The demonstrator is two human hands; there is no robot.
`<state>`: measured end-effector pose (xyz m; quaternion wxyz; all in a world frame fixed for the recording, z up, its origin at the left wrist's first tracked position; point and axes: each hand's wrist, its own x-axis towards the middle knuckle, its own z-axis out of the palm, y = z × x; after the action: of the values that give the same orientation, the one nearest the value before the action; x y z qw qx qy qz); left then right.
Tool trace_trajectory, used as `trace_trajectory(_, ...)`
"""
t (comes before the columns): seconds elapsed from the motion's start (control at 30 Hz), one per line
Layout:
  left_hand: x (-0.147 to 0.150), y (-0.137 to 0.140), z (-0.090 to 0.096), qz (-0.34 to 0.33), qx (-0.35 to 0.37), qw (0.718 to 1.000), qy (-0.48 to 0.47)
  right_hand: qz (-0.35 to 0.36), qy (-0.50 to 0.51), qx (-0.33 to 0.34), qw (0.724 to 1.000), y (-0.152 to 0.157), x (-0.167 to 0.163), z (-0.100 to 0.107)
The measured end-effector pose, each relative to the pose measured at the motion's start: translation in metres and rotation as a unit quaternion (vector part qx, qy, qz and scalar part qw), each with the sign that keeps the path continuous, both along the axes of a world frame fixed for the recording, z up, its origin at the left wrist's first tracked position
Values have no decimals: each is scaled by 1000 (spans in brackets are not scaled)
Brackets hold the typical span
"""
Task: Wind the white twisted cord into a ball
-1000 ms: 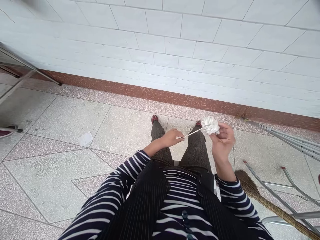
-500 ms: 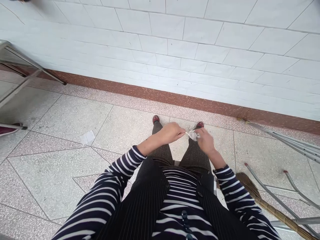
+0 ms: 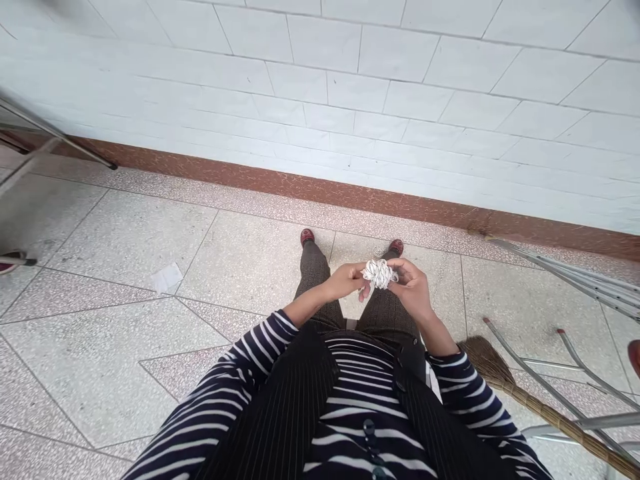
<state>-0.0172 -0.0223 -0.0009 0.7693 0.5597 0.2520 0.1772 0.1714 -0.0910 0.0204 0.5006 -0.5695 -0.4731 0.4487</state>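
A wound bundle of white cord [image 3: 380,274] is between my two hands, held out in front of my legs. My left hand [image 3: 346,283] grips its left side with fingers and thumb. My right hand [image 3: 411,287] has its fingers curled round the right side, with small loops showing by the fingertips. Below and beyond the bundle are my dark trousers and red shoes. Part of the cord is hidden behind the fingers.
A straw broom [image 3: 525,400] lies on the floor at right beside a metal-legged stool [image 3: 530,367]. Folded metal legs [image 3: 570,273] rest near the wall. White paper [image 3: 168,278] lies on the floor at left, near a metal frame [image 3: 45,130]. A tiled wall [image 3: 350,100] rises ahead.
My hands have come together on the cord. The left hand, which pinched a strand apart from the bundle, now touches the bundle itself. The view has shifted slightly.
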Motion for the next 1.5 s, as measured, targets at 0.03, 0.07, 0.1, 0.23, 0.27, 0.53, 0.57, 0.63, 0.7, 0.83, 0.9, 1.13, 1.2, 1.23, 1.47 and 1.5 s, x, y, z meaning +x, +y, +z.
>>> trace_trajectory(0.03, -2, -2, 3, -10, -9, 1000, -5, 0, 3, -3, 1000, 1, 0, -2)
trace_trajectory(0.07, -4, -4, 6, -21, -15, 1000, -5, 3, 4, -5, 1000, 1, 0, -4)
trace_trajectory(0.1, -6, -4, 8, -30, -18, 999, -2, 6, 2, -8, 1000, 2, 0, -6)
trace_trajectory(0.23, -4, -5, 11, -12, -6, 1000, 20, -2, 3, -8, 1000, 3, 0, -7)
trace_trajectory(0.27, -2, -6, 9, 7, 2, 1000, 25, -8, 19, -7, 1000, 3, -1, -6)
trace_trajectory(0.53, 1, -18, -7, 107, 125, 973, 164, 14, 213, -122, 969, -9, -23, -12)
trace_trajectory(0.57, 0, -19, -7, 99, 147, 965, 192, -1, 202, -121, 972, -9, -26, -14)
trace_trajectory(0.63, -2, -18, -7, 70, 183, 955, 224, -42, 166, -111, 979, -8, -26, -17)
trace_trajectory(0.7, -6, -13, -6, 45, 200, 953, 223, -69, 136, -98, 983, -5, -23, -17)
trace_trajectory(0.83, -21, 6, -5, 36, 246, 949, 193, -52, 134, -86, 986, -7, -15, -6)
trace_trajectory(0.9, -26, 17, -4, 50, 285, 939, 184, -13, 153, -103, 983, -13, -18, 1)
trace_trajectory(1.13, -15, 32, -6, 82, 319, 927, 178, 20, 149, -101, 983, -26, -35, 23)
trace_trajectory(1.2, -15, 29, -11, 93, 314, 925, 192, -19, 115, -82, 990, -25, -31, 29)
trace_trajectory(1.23, -15, 28, -15, 105, 305, 925, 202, -30, 114, -76, 990, -24, -29, 32)
trace_trajectory(1.47, 0, 11, -38, 83, 208, 963, 148, -25, 252, -48, 966, -9, -8, 64)
trace_trajectory(1.5, 3, 8, -38, 63, 206, 965, 150, -33, 239, -35, 970, -4, -3, 67)
